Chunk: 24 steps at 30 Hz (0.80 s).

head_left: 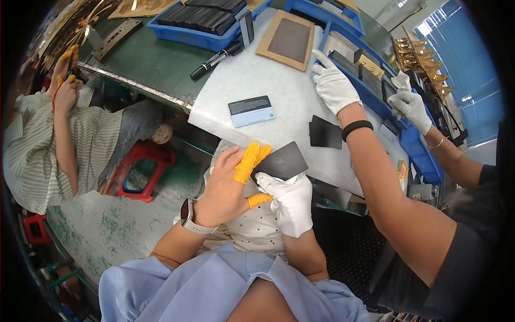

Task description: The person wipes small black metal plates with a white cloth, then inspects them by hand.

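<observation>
A worker holds a dark grey rectangular card [283,160] between both hands just off the near edge of a white foam sheet [257,80] spread over the tabletop [150,64]. The left hand [225,188], bare but for yellow finger cots and a wristwatch [190,216], lays its fingers along the card's left edge, grip pressed against it with the thumb below. The right hand [289,201], in a white glove, pinches the card's lower edge from beneath.

On the foam sheet lie a card with a dark band and a pale blue face [251,110] and a black card [325,133]. A black marker [216,59] rests beside a blue tray [198,24] of dark cards, and a brown-framed pad [286,40] sits farther back.

At right, a co-worker's white-gloved hands [335,86] reach into a long blue bin [375,86], a black band on one wrist. At left, another person in a striped shirt [37,145] sits near a red stool [139,172].
</observation>
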Each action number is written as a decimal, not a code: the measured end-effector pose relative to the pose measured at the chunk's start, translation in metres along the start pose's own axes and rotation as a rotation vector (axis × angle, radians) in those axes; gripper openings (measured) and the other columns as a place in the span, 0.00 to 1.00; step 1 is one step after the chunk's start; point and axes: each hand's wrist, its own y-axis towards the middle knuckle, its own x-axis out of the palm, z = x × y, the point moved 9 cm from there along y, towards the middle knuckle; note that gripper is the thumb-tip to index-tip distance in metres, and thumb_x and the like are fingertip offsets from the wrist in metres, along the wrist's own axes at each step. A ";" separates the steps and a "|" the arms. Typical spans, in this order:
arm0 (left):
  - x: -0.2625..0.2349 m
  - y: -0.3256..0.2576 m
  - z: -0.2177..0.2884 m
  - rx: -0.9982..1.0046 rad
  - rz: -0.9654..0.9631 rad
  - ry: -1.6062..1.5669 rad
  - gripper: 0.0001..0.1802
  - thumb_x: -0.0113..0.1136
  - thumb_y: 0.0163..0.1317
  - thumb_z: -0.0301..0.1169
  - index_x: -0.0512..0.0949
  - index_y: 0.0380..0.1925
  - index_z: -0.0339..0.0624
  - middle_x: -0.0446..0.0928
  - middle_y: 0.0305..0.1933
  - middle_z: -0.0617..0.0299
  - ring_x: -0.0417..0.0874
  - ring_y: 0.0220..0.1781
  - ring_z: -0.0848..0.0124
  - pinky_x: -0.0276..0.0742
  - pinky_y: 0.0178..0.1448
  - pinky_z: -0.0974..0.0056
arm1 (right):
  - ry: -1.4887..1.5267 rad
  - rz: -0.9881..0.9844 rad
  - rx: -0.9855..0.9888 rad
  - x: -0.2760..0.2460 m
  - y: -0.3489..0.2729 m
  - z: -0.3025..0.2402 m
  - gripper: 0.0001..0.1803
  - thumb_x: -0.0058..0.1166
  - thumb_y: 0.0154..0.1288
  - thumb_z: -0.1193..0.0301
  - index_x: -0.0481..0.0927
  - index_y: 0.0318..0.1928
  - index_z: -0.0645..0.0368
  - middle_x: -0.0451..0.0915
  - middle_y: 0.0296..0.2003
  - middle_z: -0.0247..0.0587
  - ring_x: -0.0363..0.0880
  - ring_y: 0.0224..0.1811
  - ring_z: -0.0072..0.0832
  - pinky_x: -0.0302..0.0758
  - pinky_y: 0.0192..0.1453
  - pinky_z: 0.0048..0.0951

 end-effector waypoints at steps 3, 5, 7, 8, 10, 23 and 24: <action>0.001 0.003 -0.001 -0.019 -0.030 0.019 0.54 0.84 0.51 0.43 0.67 0.74 0.32 0.81 0.67 0.51 0.79 0.68 0.52 0.64 0.80 0.43 | -0.007 0.004 0.040 0.001 0.002 0.007 0.22 0.69 0.64 0.88 0.83 0.58 0.67 0.90 0.47 0.44 0.90 0.39 0.22 0.82 0.37 0.19; 0.003 0.003 -0.001 -0.019 -0.096 0.066 0.52 0.83 0.51 0.42 0.69 0.73 0.32 0.80 0.67 0.52 0.79 0.69 0.53 0.63 0.81 0.43 | 0.075 -0.010 0.006 0.002 0.003 0.009 0.23 0.67 0.64 0.91 0.82 0.59 0.68 0.88 0.51 0.47 0.91 0.46 0.28 0.88 0.48 0.25; 0.002 0.003 -0.005 -0.031 -0.134 0.066 0.52 0.84 0.51 0.42 0.70 0.73 0.32 0.80 0.68 0.52 0.79 0.69 0.53 0.62 0.81 0.43 | 0.088 -0.051 -0.020 0.002 0.006 0.014 0.23 0.66 0.64 0.91 0.81 0.59 0.69 0.88 0.52 0.48 0.91 0.47 0.30 0.89 0.51 0.27; 0.004 0.003 -0.007 -0.043 -0.172 0.065 0.51 0.84 0.51 0.41 0.71 0.72 0.32 0.80 0.68 0.53 0.79 0.69 0.54 0.62 0.82 0.43 | 0.100 -0.091 -0.047 0.004 0.006 0.013 0.23 0.66 0.64 0.92 0.81 0.59 0.70 0.87 0.53 0.50 0.91 0.49 0.31 0.90 0.55 0.29; 0.002 0.004 -0.012 -0.058 -0.179 0.024 0.55 0.86 0.48 0.41 0.69 0.74 0.35 0.82 0.66 0.52 0.80 0.70 0.54 0.64 0.81 0.46 | 0.104 -0.060 -0.032 0.004 0.004 0.013 0.21 0.66 0.65 0.91 0.81 0.57 0.69 0.88 0.51 0.49 0.91 0.46 0.29 0.89 0.52 0.28; -0.005 -0.008 -0.016 -0.072 -0.053 0.011 0.50 0.86 0.49 0.40 0.74 0.71 0.37 0.82 0.63 0.50 0.80 0.66 0.49 0.70 0.76 0.46 | 0.166 0.018 -0.089 -0.003 0.011 0.019 0.13 0.70 0.68 0.82 0.83 0.50 0.63 0.89 0.37 0.39 0.86 0.30 0.18 0.79 0.31 0.19; -0.003 -0.009 -0.014 -0.073 -0.052 0.011 0.50 0.86 0.49 0.40 0.74 0.71 0.37 0.82 0.63 0.50 0.80 0.66 0.49 0.70 0.76 0.46 | 0.165 0.018 -0.089 -0.004 0.011 0.019 0.13 0.70 0.68 0.82 0.83 0.50 0.63 0.89 0.37 0.39 0.86 0.30 0.18 0.79 0.31 0.19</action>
